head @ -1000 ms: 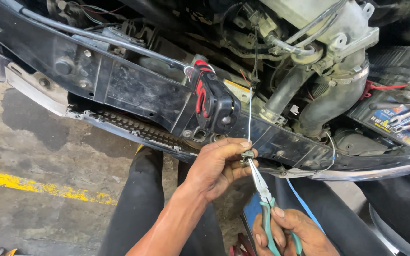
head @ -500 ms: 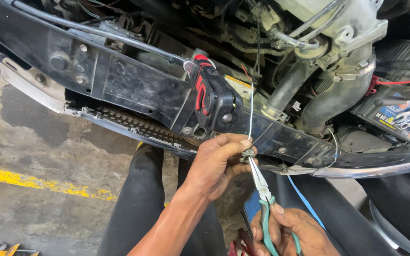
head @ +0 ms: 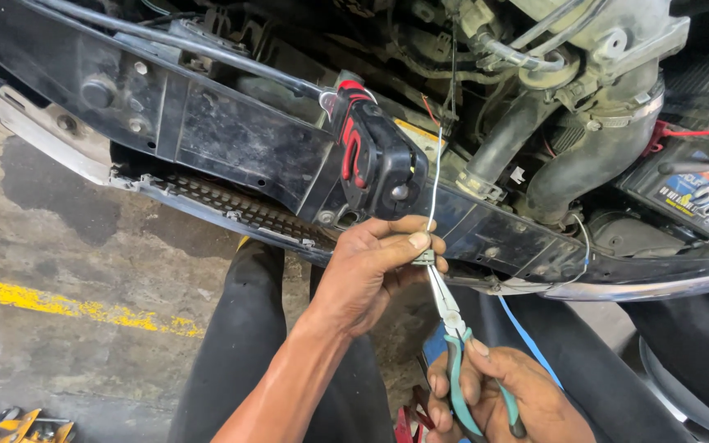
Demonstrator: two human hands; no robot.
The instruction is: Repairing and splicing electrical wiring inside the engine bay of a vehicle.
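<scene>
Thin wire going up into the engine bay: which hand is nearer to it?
Left. The left hand pinches the wire at its lower end; the right hand is below it, gripping the green handles of the pliers, whose tip reaches the pinch.

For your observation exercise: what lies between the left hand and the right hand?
In the head view, the needle-nose pliers span from right hand to left hand.

pliers [head: 473, 394] teal handles | wire [head: 435, 184] white | latch [head: 375, 160] black, red | floor line [head: 67, 305] yellow
</scene>
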